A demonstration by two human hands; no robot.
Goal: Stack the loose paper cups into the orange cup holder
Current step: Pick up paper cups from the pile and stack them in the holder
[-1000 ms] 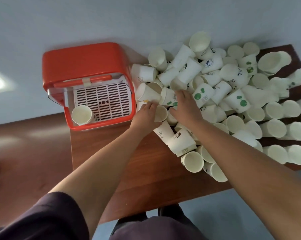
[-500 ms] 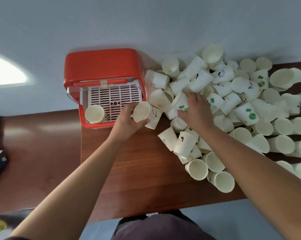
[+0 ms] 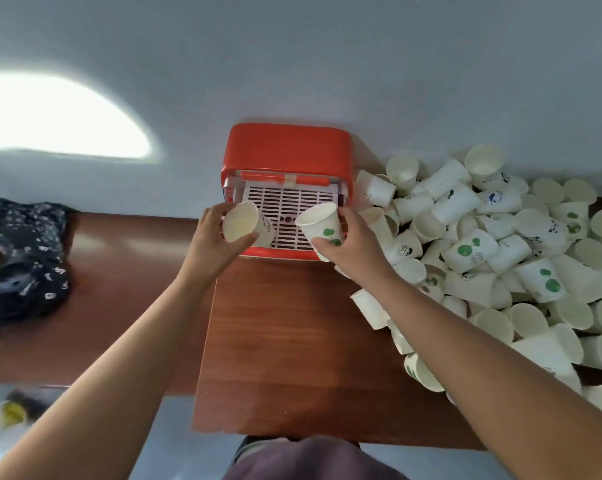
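Observation:
The orange cup holder [image 3: 287, 147] stands at the table's far edge against the wall, its white slotted tray [image 3: 285, 206] facing me. My left hand [image 3: 213, 244] grips a plain white paper cup [image 3: 242, 221] over the tray's left side, mouth tilted toward me. My right hand [image 3: 353, 245] holds a white cup with green dots [image 3: 322, 226] over the tray's right side. A big heap of loose paper cups [image 3: 493, 254] covers the table to the right. The cup seen earlier in the tray is hidden behind my left hand.
The wooden table [image 3: 292, 341] lies bare between my forearms. A lower brown surface [image 3: 119, 271] extends left, with a dark patterned cloth [image 3: 19, 258] on it. The grey wall [image 3: 292, 64] rises right behind the holder.
Both hands moved left from the heap to the holder's tray. My left hand carried its cup over; my right hand picked up a green-dotted cup. The view shifted, putting the holder in the middle.

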